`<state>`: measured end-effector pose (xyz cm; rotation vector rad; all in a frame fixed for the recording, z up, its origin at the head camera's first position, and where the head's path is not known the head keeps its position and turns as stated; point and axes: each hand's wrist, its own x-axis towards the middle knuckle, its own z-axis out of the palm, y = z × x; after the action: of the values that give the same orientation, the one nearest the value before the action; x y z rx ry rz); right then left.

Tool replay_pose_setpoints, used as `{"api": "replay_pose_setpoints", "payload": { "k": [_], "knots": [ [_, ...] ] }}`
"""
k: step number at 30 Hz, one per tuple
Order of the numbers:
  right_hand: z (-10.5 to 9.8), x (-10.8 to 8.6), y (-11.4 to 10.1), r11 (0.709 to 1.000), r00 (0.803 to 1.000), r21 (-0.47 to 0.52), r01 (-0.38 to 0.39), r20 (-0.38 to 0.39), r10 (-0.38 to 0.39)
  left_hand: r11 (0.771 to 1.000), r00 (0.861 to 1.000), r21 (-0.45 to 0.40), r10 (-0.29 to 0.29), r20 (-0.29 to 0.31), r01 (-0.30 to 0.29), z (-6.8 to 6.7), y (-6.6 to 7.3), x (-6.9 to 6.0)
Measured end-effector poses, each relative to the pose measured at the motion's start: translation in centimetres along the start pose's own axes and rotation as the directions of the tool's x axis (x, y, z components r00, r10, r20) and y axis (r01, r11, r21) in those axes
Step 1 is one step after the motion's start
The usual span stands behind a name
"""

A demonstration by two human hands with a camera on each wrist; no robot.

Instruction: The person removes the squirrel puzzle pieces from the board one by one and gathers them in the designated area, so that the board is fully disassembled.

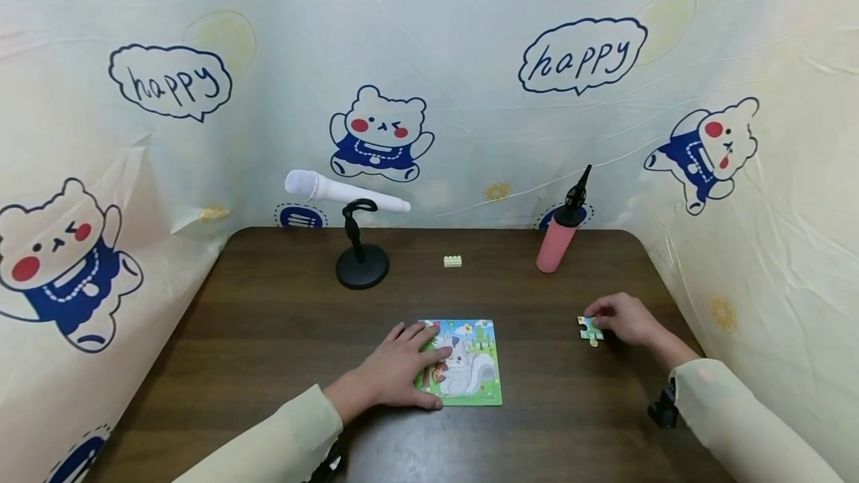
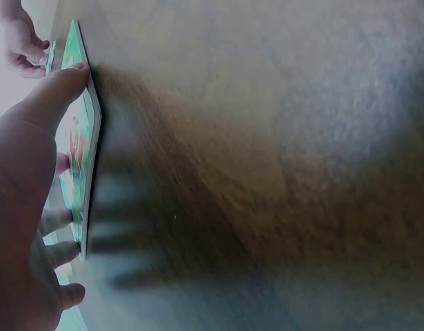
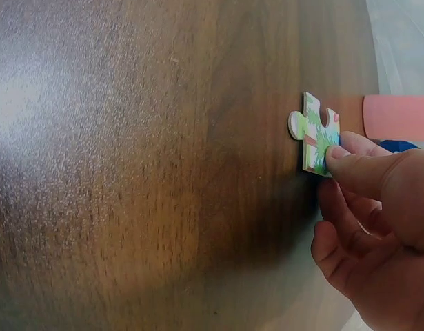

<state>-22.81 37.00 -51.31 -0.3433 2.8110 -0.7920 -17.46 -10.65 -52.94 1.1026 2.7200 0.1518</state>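
Observation:
A square picture puzzle [image 1: 470, 364] showing a grey-white squirrel lies flat on the table. My left hand [image 1: 399, 367] rests on its left side with fingers spread; in the left wrist view the thumb of that hand [image 2: 25, 179] lies along the puzzle's edge [image 2: 96, 124]. Off to the right, my right hand [image 1: 627, 319] pinches a loose green puzzle piece [image 1: 590, 330] between thumb and fingers. The right wrist view shows the piece [image 3: 314, 134] tilted in the grip of the right hand [image 3: 384, 207], its knob pointing away from the fingers.
Toward the back of the brown table [image 1: 282, 326] stand a white microphone [image 1: 349, 191] on a black stand [image 1: 362, 265], a small pale-yellow block [image 1: 452, 261] and a pink bottle [image 1: 558, 244] with a black nozzle. A printed cloth [image 1: 470, 43] hangs behind the table.

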Motion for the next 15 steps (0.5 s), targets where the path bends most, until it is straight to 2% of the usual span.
{"api": "replay_pose_setpoints", "payload": {
  "k": [15],
  "knots": [
    [0.55,0.06,0.11,0.997,0.998,-0.037,-0.069,-0.003,0.069,1.000,1.000,0.015,-0.002,0.000,0.002,0.11,-0.48,0.47]
  ]
}}
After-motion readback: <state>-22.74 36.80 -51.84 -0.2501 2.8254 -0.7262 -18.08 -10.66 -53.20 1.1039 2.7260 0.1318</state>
